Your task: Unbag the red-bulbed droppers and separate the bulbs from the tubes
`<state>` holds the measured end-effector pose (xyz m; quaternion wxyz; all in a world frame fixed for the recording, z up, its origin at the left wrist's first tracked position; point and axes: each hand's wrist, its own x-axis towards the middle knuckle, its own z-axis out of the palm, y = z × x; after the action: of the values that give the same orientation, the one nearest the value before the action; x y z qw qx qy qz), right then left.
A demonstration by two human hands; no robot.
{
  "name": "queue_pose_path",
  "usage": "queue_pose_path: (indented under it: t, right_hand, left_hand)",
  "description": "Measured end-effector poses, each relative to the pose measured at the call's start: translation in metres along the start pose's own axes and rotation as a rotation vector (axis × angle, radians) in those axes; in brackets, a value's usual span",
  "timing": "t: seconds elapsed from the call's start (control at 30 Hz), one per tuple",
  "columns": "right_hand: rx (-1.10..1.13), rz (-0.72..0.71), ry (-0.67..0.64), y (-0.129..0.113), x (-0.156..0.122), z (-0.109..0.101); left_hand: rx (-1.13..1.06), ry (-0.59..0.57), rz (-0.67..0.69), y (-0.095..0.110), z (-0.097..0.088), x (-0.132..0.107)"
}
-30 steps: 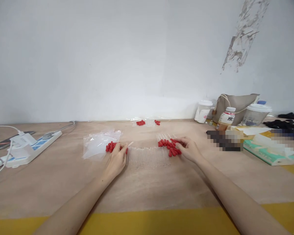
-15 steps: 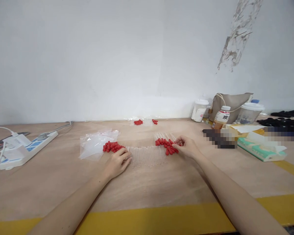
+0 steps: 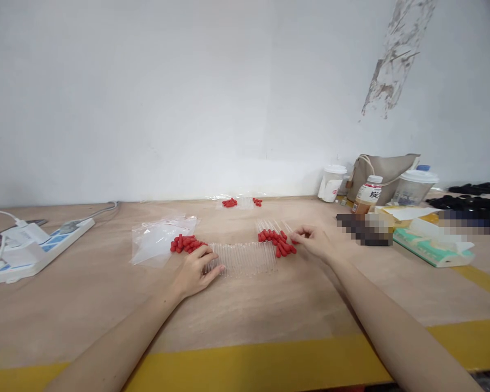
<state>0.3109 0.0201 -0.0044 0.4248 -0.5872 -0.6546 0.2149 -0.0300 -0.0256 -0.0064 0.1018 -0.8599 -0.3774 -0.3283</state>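
A row of thin clear tubes (image 3: pixel 243 258) lies side by side on the table. My left hand (image 3: pixel 196 269) rests at the row's left end, fingers curved over it and thumb held apart along the tubes. Just beyond that hand sits a pile of red rubber bulbs (image 3: pixel 183 243). Right of the row are several droppers with red bulbs (image 3: pixel 275 238), their clear stems pointing away from me. My right hand (image 3: pixel 312 240) is beside their right edge, thumb and forefinger together. Whether anything is pinched there I cannot make out.
Clear plastic bags (image 3: pixel 157 237) lie left of the bulbs. A bag of red-bulbed pieces (image 3: pixel 229 202) is by the wall. Far left is a power strip (image 3: pixel 65 239). On the right stand a paper cup (image 3: pixel 332 182), a bottle (image 3: pixel 367 196) and a tissue pack (image 3: pixel 433 247).
My left thumb has stretched out to the right over the tubes. My right fingers have drawn slightly away from the red bulbs they were touching.
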Motion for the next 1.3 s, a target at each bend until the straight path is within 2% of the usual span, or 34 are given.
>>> queue_pose_path:
  t: [0.1, 0.13, 0.23, 0.37, 0.57, 0.67, 0.77, 0.93, 1.03, 1.13, 1.3]
  right_hand:
    - [-0.124, 0.166, 0.181, 0.020, 0.009, -0.005]
    - [-0.161, 0.201, 0.199, 0.026, 0.011, -0.006]
    - [-0.259, 0.277, 0.168, 0.034, 0.013, -0.005]
    - [-0.401, 0.333, 0.139, 0.028, 0.012, 0.000]
    - [-0.352, 0.329, 0.205, 0.031, 0.016, 0.002]
    - [-0.268, 0.223, 0.288, 0.028, 0.016, 0.003]
    - [-0.196, 0.044, 0.311, 0.007, 0.005, 0.009]
    - [-0.270, -0.408, 0.184, -0.045, -0.032, 0.036]
    - [-0.288, -0.620, 0.132, -0.062, -0.048, 0.053]
    - [-0.316, -0.719, 0.125, -0.064, -0.054, 0.064]
    - [-0.334, -0.768, 0.125, -0.060, -0.055, 0.072]
  left_hand:
    - [0.002, 0.056, -0.033, 0.001, -0.002, 0.002]
    - [0.002, 0.072, -0.048, 0.002, -0.002, 0.002]
    - [0.009, 0.110, -0.088, 0.004, -0.004, 0.005]
    - [0.029, 0.139, -0.096, 0.005, -0.005, 0.006]
    - [0.040, 0.167, -0.113, -0.001, -0.004, 0.005]
    - [0.067, 0.166, -0.114, -0.004, -0.004, 0.004]
    - [0.093, 0.149, -0.125, -0.002, -0.003, 0.005]
    - [0.189, 0.157, -0.056, 0.009, -0.002, 0.011]
    - [0.265, 0.134, 0.054, 0.016, 0.000, 0.014]
    - [0.276, 0.103, 0.154, 0.021, 0.005, 0.014]
    - [0.266, 0.088, 0.173, 0.026, 0.012, 0.013]
